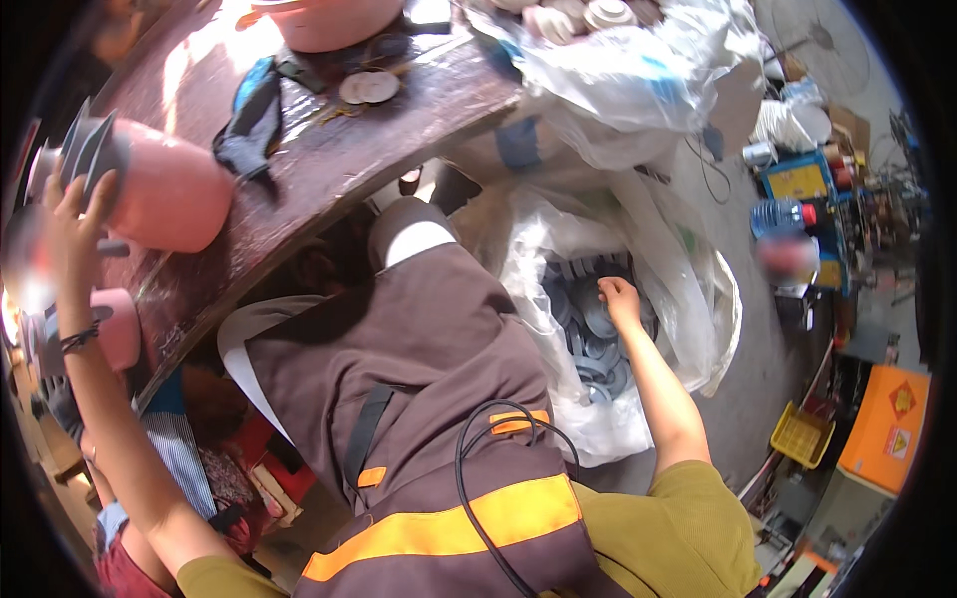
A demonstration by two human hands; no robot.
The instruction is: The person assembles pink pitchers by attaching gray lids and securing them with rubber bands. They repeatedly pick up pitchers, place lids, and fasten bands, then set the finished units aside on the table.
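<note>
My left hand [78, 214] reaches out over the table's left end, its fingers spread at several thin grey discs [92, 148]. These discs stick out at the left end of a pink bucket [174, 189]; whether the hand bears any of their weight is hidden. On the right, my right hand [620, 299] is inside a clear plastic bag [538, 289], fingers curled closed at the upper edge of a grey disc [598, 317]. Below it in the bag lie many more grey round pieces [598, 374], some ring-shaped.
Dark cloth [249, 125], small pale discs [369, 88] and a second pink bucket [329, 25] are on the brown table [329, 164]. Another bag [638, 80] holds pale round pieces. Beside me on the left, another person's striped clothing [179, 448] shows. An orange box [882, 429] stands right.
</note>
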